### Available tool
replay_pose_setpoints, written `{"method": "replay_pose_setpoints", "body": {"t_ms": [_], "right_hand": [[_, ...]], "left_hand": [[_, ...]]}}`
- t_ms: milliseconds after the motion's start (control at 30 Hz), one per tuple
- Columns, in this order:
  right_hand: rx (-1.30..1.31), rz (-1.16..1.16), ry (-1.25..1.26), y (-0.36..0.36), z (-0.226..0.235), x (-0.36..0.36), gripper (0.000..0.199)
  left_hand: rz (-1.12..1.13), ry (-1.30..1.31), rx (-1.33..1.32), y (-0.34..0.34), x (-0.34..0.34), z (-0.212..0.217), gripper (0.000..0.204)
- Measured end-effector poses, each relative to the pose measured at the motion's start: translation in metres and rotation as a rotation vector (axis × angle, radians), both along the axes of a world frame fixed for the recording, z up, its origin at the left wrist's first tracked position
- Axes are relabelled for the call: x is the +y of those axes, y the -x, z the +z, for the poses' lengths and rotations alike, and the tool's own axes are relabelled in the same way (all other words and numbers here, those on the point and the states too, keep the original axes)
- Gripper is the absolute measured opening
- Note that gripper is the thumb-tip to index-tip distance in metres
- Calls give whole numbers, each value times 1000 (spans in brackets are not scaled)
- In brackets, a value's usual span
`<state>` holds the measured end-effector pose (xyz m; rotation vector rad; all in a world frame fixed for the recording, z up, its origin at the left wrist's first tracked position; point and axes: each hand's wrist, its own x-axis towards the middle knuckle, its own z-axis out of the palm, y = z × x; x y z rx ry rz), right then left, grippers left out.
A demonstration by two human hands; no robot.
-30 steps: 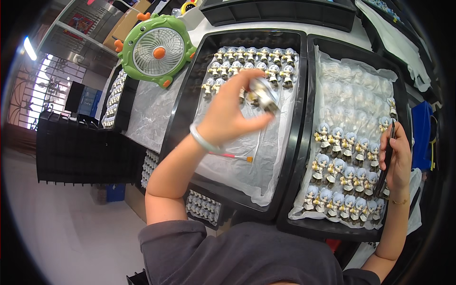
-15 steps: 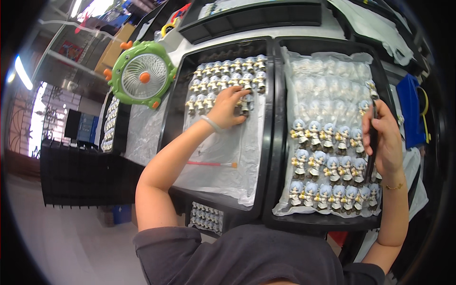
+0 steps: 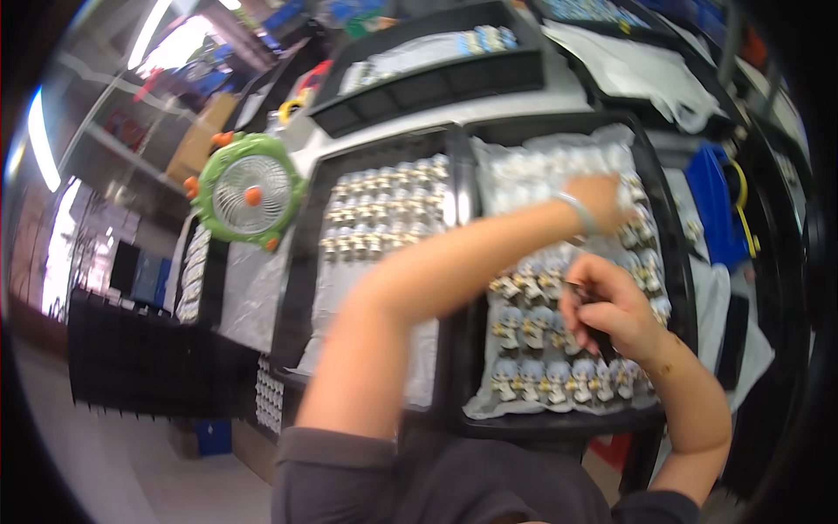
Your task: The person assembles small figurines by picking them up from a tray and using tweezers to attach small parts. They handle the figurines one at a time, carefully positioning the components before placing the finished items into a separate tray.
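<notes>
My left hand (image 3: 601, 203) reaches across to the far right part of the right black tray (image 3: 559, 425). It is beside small pale-haired figurines (image 3: 640, 234) there; motion smears its fingers, so any hold is hidden. Lower down, over the same tray, my right hand (image 3: 613, 307) is closed around a slim dark tool (image 3: 602, 342) of a kind I cannot make out. Rows of figurines (image 3: 534, 327) lie on the tray's white plastic lining, the far rows under translucent film. In the left black tray (image 3: 297, 262), more figurines (image 3: 384, 201) stand in rows, partly behind my left forearm.
A green toy-like fan (image 3: 253, 196) stands left of the trays. Behind them is another long black tray (image 3: 428, 90). White sheeting (image 3: 642, 74) covers a tray at the back right. A blue bin (image 3: 720, 205) with a yellow handle is at the right.
My left hand has left the left tray's figurines and swung right, over the right tray. My right hand has moved left and lower with the dark tool. The view has shifted.
</notes>
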<state>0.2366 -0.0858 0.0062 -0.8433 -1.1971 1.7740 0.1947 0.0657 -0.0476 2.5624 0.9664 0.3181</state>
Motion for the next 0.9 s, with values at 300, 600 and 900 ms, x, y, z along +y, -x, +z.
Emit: {"method": "replay_pose_setpoints", "body": {"t_ms": [300, 600, 900], "right_hand": [[17, -115, -82, -4, -6, 6, 15], [-4, -251, -40, 2, -1, 2, 17], [-75, -330, -11, -1, -18, 13, 18]], "left_hand": [[-113, 239, -66, 24, 17, 7, 40], [51, 1170, -889, 224, -30, 44, 63], [-99, 941, -1019, 266, -71, 49, 83]]}}
